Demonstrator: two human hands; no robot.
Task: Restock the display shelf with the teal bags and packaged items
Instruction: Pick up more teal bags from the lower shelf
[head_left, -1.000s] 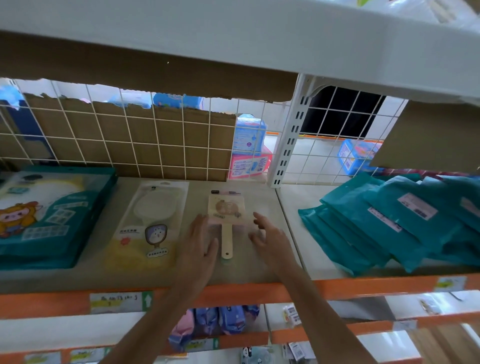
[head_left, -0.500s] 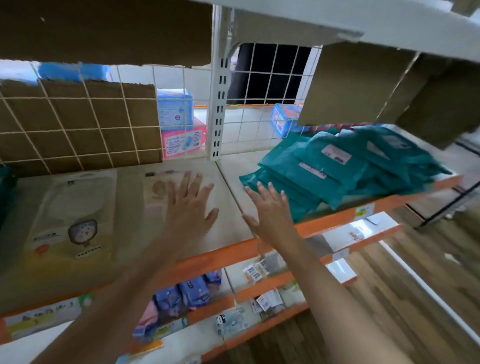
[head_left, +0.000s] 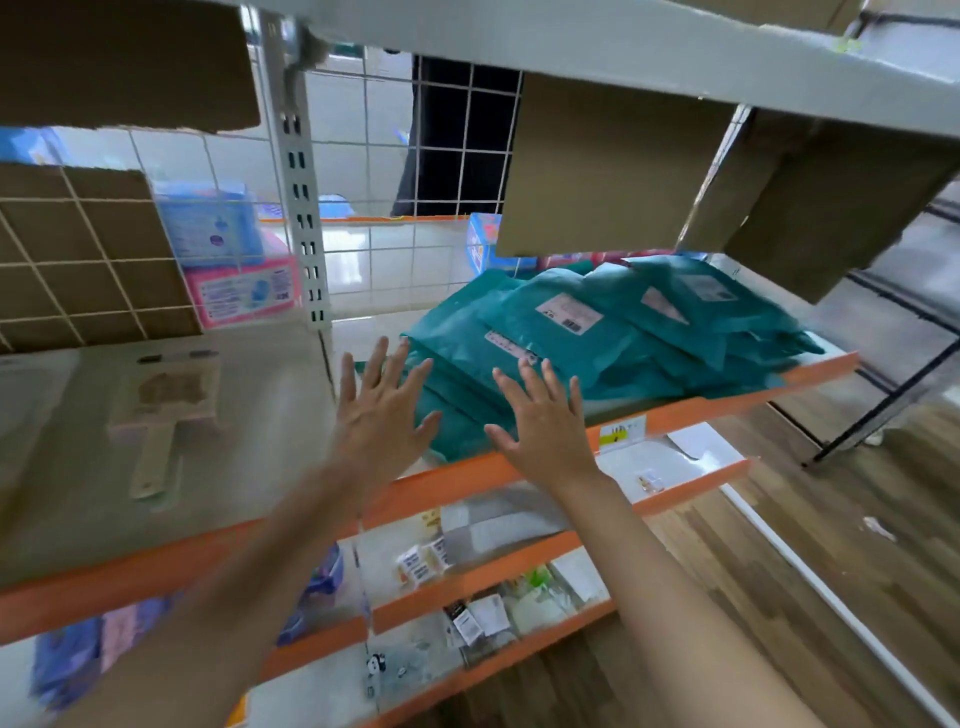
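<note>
- While both arms reach forward over the orange front edge of the display shelf (head_left: 701, 400), the left hand (head_left: 382, 415) and the right hand (head_left: 545, 426) are spread flat, palms turned away, fingers straight and splayed, grasping nothing.
- Just beyond both hands lies a loose heap of teal bags (head_left: 597, 332). They overlap one another on the shelf board and stretch away to the right of the right hand. Whether any finger actually touches the nearest bag I cannot tell.
- Beyond the right hand, a white label (head_left: 571, 314) shows on one of the top bags.
- Well to the left of the left hand, a flat packaged item (head_left: 161, 410) with a paddle-shaped handle lies on the neighbouring board, blurred.
- Beyond the left hand, a white upright post (head_left: 304, 218) divides the two bays, with a wire grid (head_left: 447, 156) across the back.
- Behind the grid, left of that post, a blue pack (head_left: 208, 228) sits on a pink pack (head_left: 239, 291).
- Above the right hand, a cardboard sheet (head_left: 608, 171) hangs from the shelf overhead.
- Beneath the forearms, lower shelves (head_left: 467, 587) hold small packets (head_left: 423, 561); a wooden floor (head_left: 831, 545) shows to the right of the right arm.
</note>
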